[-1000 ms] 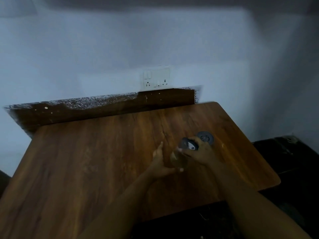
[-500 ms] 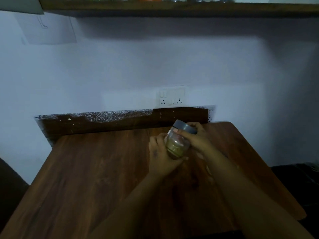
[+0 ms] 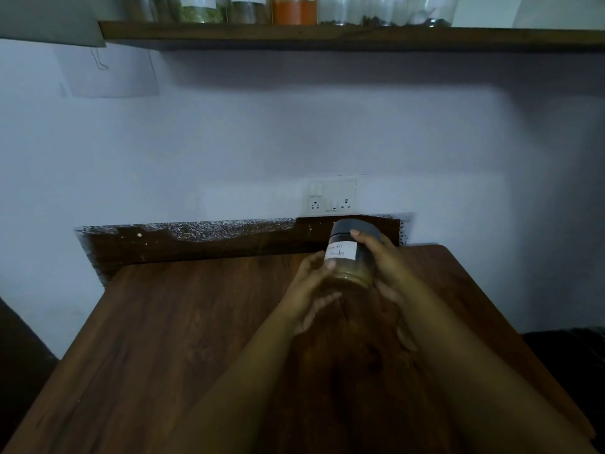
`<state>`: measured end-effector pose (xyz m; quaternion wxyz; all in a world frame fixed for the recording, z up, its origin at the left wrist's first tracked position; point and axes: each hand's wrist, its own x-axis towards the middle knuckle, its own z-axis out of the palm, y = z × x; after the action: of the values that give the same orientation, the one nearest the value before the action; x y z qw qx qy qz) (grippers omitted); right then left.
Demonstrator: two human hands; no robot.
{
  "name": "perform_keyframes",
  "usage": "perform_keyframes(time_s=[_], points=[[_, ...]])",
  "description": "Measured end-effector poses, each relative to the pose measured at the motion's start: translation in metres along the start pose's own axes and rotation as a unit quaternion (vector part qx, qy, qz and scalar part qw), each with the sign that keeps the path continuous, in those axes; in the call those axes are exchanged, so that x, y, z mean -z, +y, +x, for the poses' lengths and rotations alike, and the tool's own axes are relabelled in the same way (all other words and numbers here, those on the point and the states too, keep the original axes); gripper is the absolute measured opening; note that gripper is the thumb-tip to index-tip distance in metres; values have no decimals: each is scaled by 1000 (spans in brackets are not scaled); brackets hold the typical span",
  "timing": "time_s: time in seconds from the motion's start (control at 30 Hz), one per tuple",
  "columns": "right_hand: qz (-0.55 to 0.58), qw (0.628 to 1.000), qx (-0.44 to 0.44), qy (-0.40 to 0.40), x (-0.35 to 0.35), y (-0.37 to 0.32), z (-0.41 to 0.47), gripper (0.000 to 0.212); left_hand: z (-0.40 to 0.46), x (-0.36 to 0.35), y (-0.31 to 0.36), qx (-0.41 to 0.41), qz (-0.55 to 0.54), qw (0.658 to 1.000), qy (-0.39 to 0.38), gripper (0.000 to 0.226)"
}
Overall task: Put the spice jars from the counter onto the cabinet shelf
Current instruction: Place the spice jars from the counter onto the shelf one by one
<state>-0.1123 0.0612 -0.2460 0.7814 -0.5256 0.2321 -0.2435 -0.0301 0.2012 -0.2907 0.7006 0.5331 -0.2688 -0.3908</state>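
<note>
1. Jar (image 3: 352, 257) – dark lid, white label, brownish powder – is held above the desk (image 3: 183, 339).
2. Left hand (image 3: 311, 290) grip curls round its side.
3. Right hand (image 3: 389, 270) grip clasps it near the lid.
4. Shelf (image 3: 327, 36) above carries more jars.

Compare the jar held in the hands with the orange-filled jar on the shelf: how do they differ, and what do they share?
The held jar is gripped by the left hand and right hand above the wooden counter; the orange jar stands on the shelf. The held jar holds brownish powder, the orange jar bright orange. The held jar shows its dark lid; the orange jar's top is cut off. Both are clear with white labels.
</note>
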Motion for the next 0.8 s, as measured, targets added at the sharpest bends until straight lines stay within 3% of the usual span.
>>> perform_keyframes(time_s=[0.07,0.13,0.3,0.5,0.6,0.73,0.8], points=[[-9,999,-6,-51,3,-1,1,67,1,0,3,-9,31,999,-22,84],[-23,998,0,-57,3,-2,1,60,0,-7,8,-39,60,997,-22,94],[-22,998,9,-59,2,-4,5,60,5,-19,24,-125,175,975,56,112],[-26,998,19,-46,1,-13,8,54,12,-20,32,-137,200,969,44,113],[-26,998,32,-41,5,-19,9,55,16,-18,36,-124,210,970,-9,115],[-46,997,24,-53,13,-30,5,88,26,-17,41,-135,187,973,-5,112],[-118,991,31,-62,17,-33,1,100,32,-22,42,-145,174,974,18,110]])
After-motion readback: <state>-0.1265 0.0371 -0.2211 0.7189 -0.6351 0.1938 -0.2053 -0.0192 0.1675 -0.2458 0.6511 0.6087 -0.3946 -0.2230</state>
